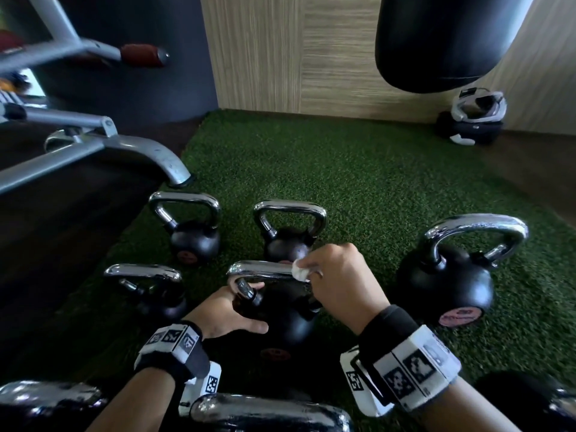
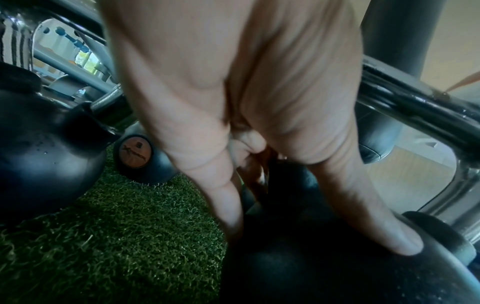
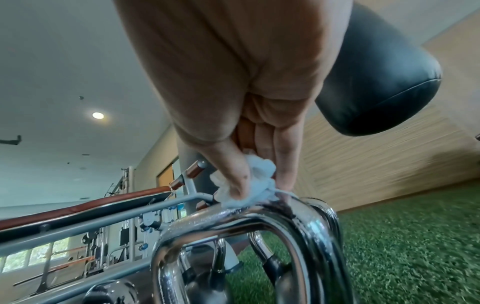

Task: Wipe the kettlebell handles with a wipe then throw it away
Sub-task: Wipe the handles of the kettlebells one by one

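Observation:
A black kettlebell [image 1: 290, 322] with a chrome handle [image 1: 261, 269] stands on the green turf in the middle of the head view. My right hand [image 1: 307, 271] pinches a crumpled white wipe [image 1: 300, 271] against the right end of that handle. The right wrist view shows the wipe [image 3: 259, 172] pressed onto the wet handle [image 3: 259, 218] between the thumb and fingers of my right hand [image 3: 259, 189]. My left hand [image 1: 246, 307] holds the kettlebell at its left shoulder, thumb across the front, fingers by the handle post. In the left wrist view, the left hand [image 2: 311, 236] rests on the black body [image 2: 311, 271].
Several more kettlebells stand around: two behind [image 1: 193, 238] [image 1: 288, 241], one left [image 1: 156, 294], a large one right [image 1: 448, 285], chrome handles close below [image 1: 268, 413]. A grey bench frame [image 1: 124, 151] is at left. A black punching bag [image 1: 445, 42] hangs at the back right.

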A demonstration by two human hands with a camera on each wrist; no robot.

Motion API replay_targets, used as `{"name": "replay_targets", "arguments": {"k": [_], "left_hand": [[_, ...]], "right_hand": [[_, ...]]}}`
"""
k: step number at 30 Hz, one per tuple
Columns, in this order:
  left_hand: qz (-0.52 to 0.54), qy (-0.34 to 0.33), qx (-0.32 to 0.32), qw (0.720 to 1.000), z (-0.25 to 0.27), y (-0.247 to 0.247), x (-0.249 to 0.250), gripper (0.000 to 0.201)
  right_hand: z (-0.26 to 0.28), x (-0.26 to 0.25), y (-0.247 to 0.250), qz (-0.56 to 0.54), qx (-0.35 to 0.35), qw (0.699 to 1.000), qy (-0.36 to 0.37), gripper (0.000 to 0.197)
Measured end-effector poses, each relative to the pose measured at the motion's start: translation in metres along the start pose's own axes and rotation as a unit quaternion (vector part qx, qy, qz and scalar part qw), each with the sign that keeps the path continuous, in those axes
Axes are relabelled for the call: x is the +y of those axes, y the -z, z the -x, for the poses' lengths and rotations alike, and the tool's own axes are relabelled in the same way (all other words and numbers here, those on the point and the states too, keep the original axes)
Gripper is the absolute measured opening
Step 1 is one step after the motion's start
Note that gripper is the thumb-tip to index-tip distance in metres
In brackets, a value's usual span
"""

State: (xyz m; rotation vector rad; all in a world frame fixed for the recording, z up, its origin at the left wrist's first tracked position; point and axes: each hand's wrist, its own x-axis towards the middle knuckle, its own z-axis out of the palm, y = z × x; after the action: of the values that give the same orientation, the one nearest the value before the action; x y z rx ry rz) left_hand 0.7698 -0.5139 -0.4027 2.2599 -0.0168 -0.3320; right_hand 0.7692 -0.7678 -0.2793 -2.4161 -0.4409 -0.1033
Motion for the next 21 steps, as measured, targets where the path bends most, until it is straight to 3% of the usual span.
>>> {"name": "replay_targets", "arguments": {"k": [6,12,16,21], "left_hand": [[-0.006,0.007,0.022,1.000,0.002,-0.004,0.003,0.081],[0.009,-0.003,0.017,1.000,0.002,-0.005,-0.001,0.085],[0.024,-0.001,0.014,1.000,0.001,-0.007,-0.005,0.089],[0.053,-0.010,0.014,0.998,0.003,-0.009,-0.007,0.082]], "right_hand": [[0.009,-0.007,-0.009,-0.005,0.043,0.999,0.032,0.035],[0.021,0.025,0.002,-0.008,0.100,0.993,-0.058,0.022],[0.019,0.033,0.005,-0.028,0.113,0.992,-0.037,0.019],[0.022,0.058,0.001,-0.079,0.078,0.989,-0.102,0.005]]}}
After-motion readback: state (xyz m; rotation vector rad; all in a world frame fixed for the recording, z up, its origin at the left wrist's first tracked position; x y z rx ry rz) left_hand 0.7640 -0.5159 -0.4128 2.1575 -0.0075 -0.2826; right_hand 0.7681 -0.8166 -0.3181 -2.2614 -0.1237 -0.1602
